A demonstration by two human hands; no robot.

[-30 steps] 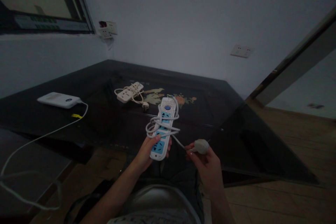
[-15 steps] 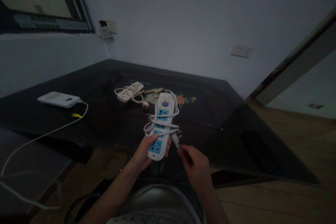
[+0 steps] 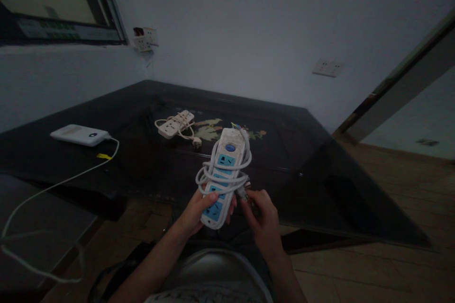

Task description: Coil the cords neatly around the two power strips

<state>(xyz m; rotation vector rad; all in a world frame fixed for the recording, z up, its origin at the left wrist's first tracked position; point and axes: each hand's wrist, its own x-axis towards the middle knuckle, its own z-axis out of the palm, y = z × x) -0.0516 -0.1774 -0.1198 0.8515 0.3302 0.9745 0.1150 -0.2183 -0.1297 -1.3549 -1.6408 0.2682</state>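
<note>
A white power strip (image 3: pixel 217 213) with blue sockets and a round blue switch is held up over the table's near edge. My left hand (image 3: pixel 197 209) is wrapped round its lower end, thumb across the front. The strip's grey-white cord (image 3: pixel 222 179) winds round its middle in several loops. At its right side, my right hand (image 3: pixel 262 213) pinches the cord's plug (image 3: pixel 242 192) between thumb and fingers. Part of the plug is hidden by the fingertips.
On the dark table (image 3: pixel 135 104) lies a smaller cream power strip (image 3: pixel 174 125) wrapped in its own cord. A white device (image 3: pixel 80 135) with a cable (image 3: pixel 64 182) rests at the left. Wall sockets (image 3: pixel 327 68) are on the wall behind.
The power strip has shifted slightly toward me and to the right at its top. My right hand has moved a little up and left, its fingers now further round the plug.
</note>
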